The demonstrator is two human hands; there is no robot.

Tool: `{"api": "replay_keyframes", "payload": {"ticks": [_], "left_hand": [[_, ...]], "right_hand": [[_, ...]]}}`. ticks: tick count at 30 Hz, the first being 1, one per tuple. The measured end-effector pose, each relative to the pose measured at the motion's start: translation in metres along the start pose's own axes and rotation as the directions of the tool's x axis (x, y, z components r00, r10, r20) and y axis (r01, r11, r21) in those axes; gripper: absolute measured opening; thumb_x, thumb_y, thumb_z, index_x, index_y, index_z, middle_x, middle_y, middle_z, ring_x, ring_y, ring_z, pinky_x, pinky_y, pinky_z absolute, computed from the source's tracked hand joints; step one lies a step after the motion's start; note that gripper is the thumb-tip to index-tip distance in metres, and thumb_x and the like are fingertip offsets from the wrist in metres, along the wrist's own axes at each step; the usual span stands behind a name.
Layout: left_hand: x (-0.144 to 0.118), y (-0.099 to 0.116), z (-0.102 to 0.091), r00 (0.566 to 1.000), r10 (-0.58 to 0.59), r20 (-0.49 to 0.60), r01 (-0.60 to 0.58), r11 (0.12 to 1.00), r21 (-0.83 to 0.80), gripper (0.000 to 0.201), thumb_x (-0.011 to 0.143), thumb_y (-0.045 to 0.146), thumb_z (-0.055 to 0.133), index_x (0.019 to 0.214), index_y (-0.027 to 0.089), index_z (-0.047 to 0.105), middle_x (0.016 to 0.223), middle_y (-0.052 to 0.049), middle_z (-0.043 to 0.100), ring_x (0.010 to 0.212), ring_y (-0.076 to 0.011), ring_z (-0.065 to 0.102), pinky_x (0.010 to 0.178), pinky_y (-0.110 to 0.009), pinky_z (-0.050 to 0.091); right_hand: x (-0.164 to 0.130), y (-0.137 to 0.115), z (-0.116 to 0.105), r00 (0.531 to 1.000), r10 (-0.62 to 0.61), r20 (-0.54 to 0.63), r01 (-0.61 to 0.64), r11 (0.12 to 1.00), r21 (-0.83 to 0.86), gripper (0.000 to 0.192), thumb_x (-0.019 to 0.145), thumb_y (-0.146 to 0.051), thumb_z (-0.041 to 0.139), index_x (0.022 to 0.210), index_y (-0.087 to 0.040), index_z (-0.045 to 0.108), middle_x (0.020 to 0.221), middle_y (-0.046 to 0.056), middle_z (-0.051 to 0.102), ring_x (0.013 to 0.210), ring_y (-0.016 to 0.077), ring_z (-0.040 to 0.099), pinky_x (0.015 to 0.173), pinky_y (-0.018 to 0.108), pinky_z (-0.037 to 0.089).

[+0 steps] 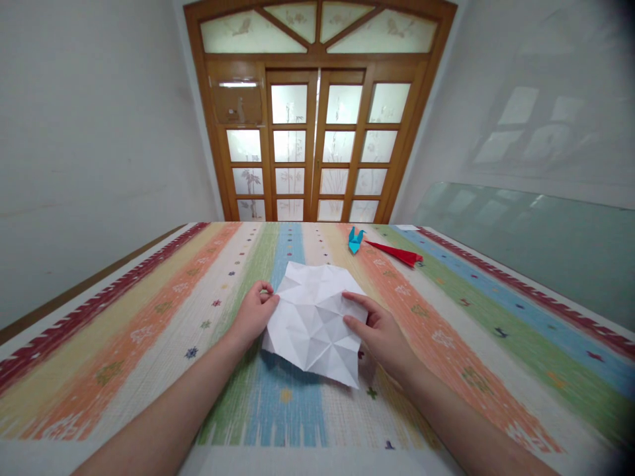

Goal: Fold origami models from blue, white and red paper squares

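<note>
Pinching the creased white paper [312, 317] at its left edge with the left hand [255, 312]; resting thumb and forefinger of the right hand [380, 330], slightly apart, on its right side, grip underneath impossible to tell. Holding it midway between the table's [163, 317] side edges, toward the near edge. Near the far edge, right of centre, a blue folded figure [355, 240] beside a red folded piece [394, 252].

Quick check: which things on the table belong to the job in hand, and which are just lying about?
In use:
creased white paper, touched by left hand and right hand

Apparently just lying about, beyond it:
blue folded paper
red folded paper
</note>
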State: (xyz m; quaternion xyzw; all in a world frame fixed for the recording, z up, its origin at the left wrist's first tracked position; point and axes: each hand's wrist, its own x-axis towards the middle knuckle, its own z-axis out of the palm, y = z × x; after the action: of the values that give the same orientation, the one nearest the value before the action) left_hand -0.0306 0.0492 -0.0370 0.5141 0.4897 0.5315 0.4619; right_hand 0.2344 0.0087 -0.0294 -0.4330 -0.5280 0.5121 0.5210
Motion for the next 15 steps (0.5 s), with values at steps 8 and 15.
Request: {"api": "replay_keyframes", "payload": {"ticks": [8, 15], "left_hand": [[-0.0078, 0.0105, 0.0041, 0.957, -0.129, 0.259, 0.145, 0.989, -0.042, 0.024, 0.074, 0.032, 0.073, 0.091, 0.017, 0.065, 0.102, -0.010, 0.068, 0.085, -0.0194, 0.064, 0.059, -0.025, 0.049], [-0.0081, 0.0056, 0.0034, 0.910, -0.292, 0.295, 0.313, 0.949, -0.027, 0.034, 0.074, 0.031, 0.078, 0.103, 0.014, 0.070, 0.091, -0.007, 0.068, 0.073, -0.0157, 0.063, 0.056, -0.024, 0.049]], "right_hand": [[0.0005, -0.0004, -0.0037, 0.993, 0.119, 0.026, -0.120, 0.992, 0.033, 0.033, 0.080, -0.033, 0.074, 0.109, -0.020, 0.067, 0.087, 0.002, 0.073, 0.063, 0.0163, 0.067, 0.055, 0.026, 0.049], [-0.0019, 0.0011, -0.0025, 0.994, 0.065, 0.088, -0.064, 0.998, -0.014, 0.029, 0.080, -0.037, 0.076, 0.103, -0.021, 0.070, 0.091, 0.002, 0.070, 0.070, 0.0159, 0.065, 0.059, 0.026, 0.048]]}}
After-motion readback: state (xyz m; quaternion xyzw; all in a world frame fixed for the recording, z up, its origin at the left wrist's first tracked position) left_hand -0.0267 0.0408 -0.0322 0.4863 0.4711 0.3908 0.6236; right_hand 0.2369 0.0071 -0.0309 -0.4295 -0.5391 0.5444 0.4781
